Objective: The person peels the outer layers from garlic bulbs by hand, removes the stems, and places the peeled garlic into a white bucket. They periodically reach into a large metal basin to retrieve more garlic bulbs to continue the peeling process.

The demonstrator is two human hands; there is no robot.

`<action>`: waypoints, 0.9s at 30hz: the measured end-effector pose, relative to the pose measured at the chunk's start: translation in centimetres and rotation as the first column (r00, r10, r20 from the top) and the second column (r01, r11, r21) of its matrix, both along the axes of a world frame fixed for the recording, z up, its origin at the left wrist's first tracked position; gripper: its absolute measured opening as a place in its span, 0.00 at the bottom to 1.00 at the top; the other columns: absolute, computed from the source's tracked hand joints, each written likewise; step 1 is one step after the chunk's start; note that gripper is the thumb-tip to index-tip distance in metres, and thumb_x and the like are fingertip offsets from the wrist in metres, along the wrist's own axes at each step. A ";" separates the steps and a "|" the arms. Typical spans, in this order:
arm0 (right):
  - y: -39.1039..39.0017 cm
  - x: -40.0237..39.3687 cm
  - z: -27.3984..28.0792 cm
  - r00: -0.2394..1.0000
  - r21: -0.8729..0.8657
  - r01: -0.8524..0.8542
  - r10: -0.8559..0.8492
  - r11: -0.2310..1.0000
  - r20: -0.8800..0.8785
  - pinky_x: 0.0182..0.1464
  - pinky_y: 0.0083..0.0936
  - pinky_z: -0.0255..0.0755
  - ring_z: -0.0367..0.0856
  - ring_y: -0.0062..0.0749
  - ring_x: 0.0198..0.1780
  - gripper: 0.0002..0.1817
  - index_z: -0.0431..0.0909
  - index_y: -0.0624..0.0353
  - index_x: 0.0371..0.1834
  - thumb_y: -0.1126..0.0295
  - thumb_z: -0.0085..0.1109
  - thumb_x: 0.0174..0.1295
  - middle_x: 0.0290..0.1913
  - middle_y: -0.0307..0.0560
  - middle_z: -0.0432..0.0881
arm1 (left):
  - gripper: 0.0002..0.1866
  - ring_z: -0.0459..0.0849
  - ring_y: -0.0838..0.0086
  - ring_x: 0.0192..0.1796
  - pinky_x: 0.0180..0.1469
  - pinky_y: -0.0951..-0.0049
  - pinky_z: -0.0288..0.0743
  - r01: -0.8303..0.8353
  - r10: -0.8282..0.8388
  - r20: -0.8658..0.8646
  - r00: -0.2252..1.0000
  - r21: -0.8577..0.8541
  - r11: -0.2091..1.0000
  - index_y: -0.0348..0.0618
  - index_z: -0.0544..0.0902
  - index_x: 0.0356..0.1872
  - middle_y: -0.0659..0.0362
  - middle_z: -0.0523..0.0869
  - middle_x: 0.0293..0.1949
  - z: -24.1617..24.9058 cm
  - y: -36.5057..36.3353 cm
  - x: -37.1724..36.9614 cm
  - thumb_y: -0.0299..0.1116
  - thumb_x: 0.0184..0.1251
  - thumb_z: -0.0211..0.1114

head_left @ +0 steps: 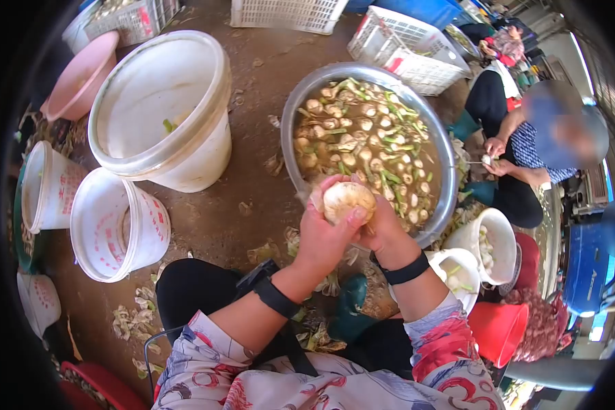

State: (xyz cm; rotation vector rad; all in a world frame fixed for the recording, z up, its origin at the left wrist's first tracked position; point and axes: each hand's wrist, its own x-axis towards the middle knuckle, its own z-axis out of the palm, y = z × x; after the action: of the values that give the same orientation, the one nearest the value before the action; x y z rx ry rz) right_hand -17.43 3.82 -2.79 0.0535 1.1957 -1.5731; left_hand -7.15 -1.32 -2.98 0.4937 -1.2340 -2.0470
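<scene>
A round, cream-coloured vegetable bulb (349,203) is held up in front of me, over the near rim of a wide metal basin (290,147). My left hand (321,229) is closed around its left and near side, with the thumb across the front. Against its right side my right hand (384,225) is closed too, its fingers partly hidden behind the bulb. Many smaller pale bulbs (367,126) with green stems float in brown water in the basin.
Left stand a large white tub (205,147), a white bucket (150,229) and a pink basin (85,82). White crates (417,65) are at the back. At right a co-worker (506,137) sits trimming a pale bulb, near white buckets (502,253) and a red bucket (499,331). Leaf scraps litter the floor.
</scene>
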 end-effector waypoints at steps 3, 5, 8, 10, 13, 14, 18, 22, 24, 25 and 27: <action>2.1 2.0 2.4 0.963 0.073 -0.049 0.067 0.996 -0.260 0.18 0.09 0.62 0.70 0.18 0.15 0.17 0.73 0.60 0.31 0.56 0.44 0.61 0.18 0.38 0.72 | 0.24 0.74 0.78 0.43 0.45 0.77 0.69 0.028 -0.028 -0.020 0.999 0.009 1.000 0.34 0.67 0.48 0.55 0.76 0.41 1.1 1.1 0.8 0.34 0.51 0.64; 3.7 3.3 4.3 0.883 0.065 -0.110 0.127 0.992 -0.451 0.18 0.12 0.62 0.69 0.20 0.14 0.17 0.74 0.61 0.28 0.58 0.42 0.61 0.16 0.38 0.72 | 0.20 0.75 0.79 0.39 0.42 0.78 0.71 -0.051 0.050 0.013 0.999 0.068 0.996 0.35 0.68 0.44 0.56 0.77 0.38 2.2 1.7 1.5 0.34 0.54 0.62; 6.8 5.1 6.2 0.592 0.350 -0.142 0.363 0.926 -0.720 0.20 0.16 0.62 0.69 0.21 0.16 0.17 0.74 0.62 0.22 0.62 0.43 0.60 0.17 0.40 0.72 | 0.15 0.76 0.79 0.35 0.38 0.78 0.72 0.043 -0.026 -0.048 0.998 0.380 0.924 0.35 0.69 0.42 0.57 0.77 0.36 3.5 1.9 2.5 0.34 0.58 0.58; 7.9 6.3 6.4 0.442 0.310 -0.176 0.357 0.934 -0.823 0.22 0.18 0.63 0.70 0.23 0.18 0.17 0.73 0.63 0.19 0.64 0.43 0.59 0.18 0.41 0.72 | 0.15 0.77 0.77 0.36 0.40 0.78 0.72 0.072 -0.068 -0.024 0.997 0.329 0.941 0.36 0.68 0.43 0.57 0.77 0.37 2.4 1.8 2.7 0.32 0.58 0.57; 9.0 7.4 7.2 0.237 0.256 -0.247 0.315 0.935 -0.919 0.25 0.23 0.65 0.72 0.27 0.21 0.17 0.72 0.64 0.15 0.65 0.46 0.57 0.20 0.44 0.73 | 0.14 0.77 0.74 0.39 0.42 0.76 0.71 0.105 -0.113 0.010 0.994 0.300 0.948 0.38 0.67 0.45 0.57 0.76 0.39 1.2 0.4 3.3 0.31 0.60 0.54; 9.1 7.5 7.4 0.193 0.236 -0.280 0.296 0.930 -0.936 0.26 0.24 0.65 0.72 0.29 0.22 0.17 0.72 0.65 0.14 0.65 0.48 0.56 0.21 0.45 0.73 | 0.14 0.77 0.73 0.40 0.43 0.75 0.71 0.102 -0.113 0.018 0.993 0.321 0.942 0.38 0.68 0.46 0.57 0.76 0.40 1.0 -0.1 3.4 0.32 0.61 0.52; 9.4 6.0 2.6 -0.230 0.493 -0.389 0.436 0.779 -0.870 0.29 0.26 0.67 0.75 0.33 0.26 0.18 0.75 0.66 0.19 0.62 0.49 0.57 0.23 0.47 0.75 | 0.13 0.76 0.75 0.39 0.42 0.76 0.70 -0.069 -0.005 0.150 0.989 0.483 0.873 0.37 0.69 0.44 0.58 0.76 0.38 1.0 -0.1 3.1 0.35 0.63 0.49; 8.1 5.7 3.4 0.321 0.509 -0.190 0.543 0.840 -0.776 0.35 0.22 0.70 0.77 0.28 0.30 0.20 0.74 0.68 0.32 0.58 0.46 0.60 0.29 0.48 0.78 | 0.12 0.74 0.78 0.32 0.36 0.77 0.69 -0.057 0.047 0.163 0.985 0.059 0.997 0.37 0.72 0.36 0.60 0.75 0.31 -1.2 1.2 3.2 0.35 0.64 0.46; 7.4 5.1 3.9 0.500 0.414 -0.258 0.487 0.873 -0.716 0.31 0.20 0.70 0.77 0.23 0.27 0.20 0.73 0.68 0.33 0.57 0.44 0.62 0.25 0.47 0.79 | 0.12 0.74 0.75 0.32 0.36 0.76 0.68 -0.041 0.059 0.242 0.968 -0.079 0.996 0.37 0.73 0.36 0.58 0.76 0.30 -0.9 1.6 3.4 0.35 0.63 0.48; 7.3 5.1 3.9 0.512 0.412 -0.246 0.478 0.877 -0.713 0.31 0.20 0.70 0.77 0.23 0.27 0.20 0.73 0.68 0.33 0.57 0.44 0.62 0.25 0.47 0.79 | 0.12 0.75 0.72 0.32 0.36 0.74 0.68 -0.023 0.090 0.305 0.948 -0.219 0.975 0.36 0.73 0.35 0.56 0.77 0.29 -0.5 1.7 3.5 0.36 0.62 0.50; 7.2 5.5 4.6 0.644 0.393 -0.282 0.476 0.875 -0.599 0.28 0.21 0.70 0.76 0.23 0.25 0.18 0.72 0.67 0.30 0.60 0.43 0.62 0.23 0.46 0.78 | 0.11 0.75 0.68 0.32 0.37 0.72 0.68 -0.011 0.115 0.321 0.940 -0.311 0.950 0.36 0.74 0.35 0.54 0.77 0.29 -0.2 1.8 3.4 0.35 0.61 0.50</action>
State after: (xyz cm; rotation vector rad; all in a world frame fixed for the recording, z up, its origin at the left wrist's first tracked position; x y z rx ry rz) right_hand -11.91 11.00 1.79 -0.6337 1.8502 -1.0425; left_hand -3.71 0.45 -3.14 0.7438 -1.6803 -1.7178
